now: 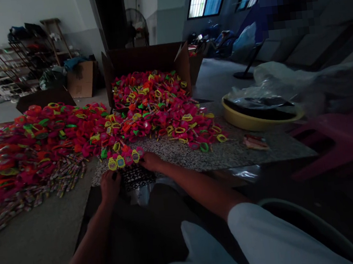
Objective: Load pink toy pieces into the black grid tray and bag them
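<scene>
A short row of toy watches, yellow and pink with pale faces, lies along the back of a black lattice rack at the front edge of the stone tabletop. My right hand reaches in from the right, fingers closed at the pink watch on the row's right end. Beside the rack's left edge, just below the leftmost yellow watch, my left hand is curled. Whatever its fingers hold is hidden. Behind the row spreads a large heap of toy watches in pink, yellow, orange and green.
An open cardboard box full of watches stands behind the heap. Another heap spreads left, with thin printed tubes along its front. On the right are a yellow basin holding plastic bags, a small brownish item and a pink stool.
</scene>
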{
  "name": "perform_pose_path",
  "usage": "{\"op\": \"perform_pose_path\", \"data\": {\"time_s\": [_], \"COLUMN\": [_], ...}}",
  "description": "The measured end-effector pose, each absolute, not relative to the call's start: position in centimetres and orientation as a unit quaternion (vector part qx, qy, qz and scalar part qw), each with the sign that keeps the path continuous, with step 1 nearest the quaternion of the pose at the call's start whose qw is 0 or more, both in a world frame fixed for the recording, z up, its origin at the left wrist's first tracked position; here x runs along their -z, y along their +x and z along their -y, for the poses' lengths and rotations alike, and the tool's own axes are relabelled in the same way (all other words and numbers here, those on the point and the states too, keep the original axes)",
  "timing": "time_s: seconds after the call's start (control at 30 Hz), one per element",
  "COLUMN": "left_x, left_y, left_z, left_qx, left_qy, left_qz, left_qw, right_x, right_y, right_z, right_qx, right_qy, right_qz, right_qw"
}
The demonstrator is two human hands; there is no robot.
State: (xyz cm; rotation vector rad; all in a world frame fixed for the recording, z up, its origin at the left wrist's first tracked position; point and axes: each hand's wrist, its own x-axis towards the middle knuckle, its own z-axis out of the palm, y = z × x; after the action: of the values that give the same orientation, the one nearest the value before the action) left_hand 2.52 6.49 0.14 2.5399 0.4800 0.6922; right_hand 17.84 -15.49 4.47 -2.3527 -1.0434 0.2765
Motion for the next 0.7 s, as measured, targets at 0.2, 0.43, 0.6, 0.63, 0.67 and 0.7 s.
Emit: {"op": "perform_pose_path", "data": {"time_s": [0.2,0.43,0.6,0.63,0.67,0.7], "left_x": [-0.3,0.2,0.3,0.2,0.2,0.1], "left_y": [2.5,2.2,2.2,2.2,2.1,2.1], "left_z": [-6.5,-6.6,-6.6,-6.6,-6.6,-6.6], "left_qx": [-0.253,-0.262,-0.252,-0.247,-0.242,-0.237], "left_qy": [0.918,0.914,0.916,0.918,0.919,0.921], "left_qz": [-0.17,-0.161,-0.162,-0.163,-0.163,-0.162], "left_qw": [0.252,0.265,0.266,0.265,0.264,0.263], "right_x": [-3.7,-5.3,-7.5,-7.8,-8.1,-8.4], "right_y": [17.5,22.8,28.2,28.9,29.5,29.9], "right_z": [15.5,17.3,16.8,16.4,15.9,15.4], "right_qx": [-0.075,-0.193,-0.029,-0.006,0.017,0.039], "right_qy": [-0.888,-0.837,-0.928,-0.932,-0.934,-0.936], "right_qz": [0.376,0.374,0.113,0.093,0.084,0.086], "right_qw": [0.254,0.35,0.354,0.35,0.346,0.339]}}
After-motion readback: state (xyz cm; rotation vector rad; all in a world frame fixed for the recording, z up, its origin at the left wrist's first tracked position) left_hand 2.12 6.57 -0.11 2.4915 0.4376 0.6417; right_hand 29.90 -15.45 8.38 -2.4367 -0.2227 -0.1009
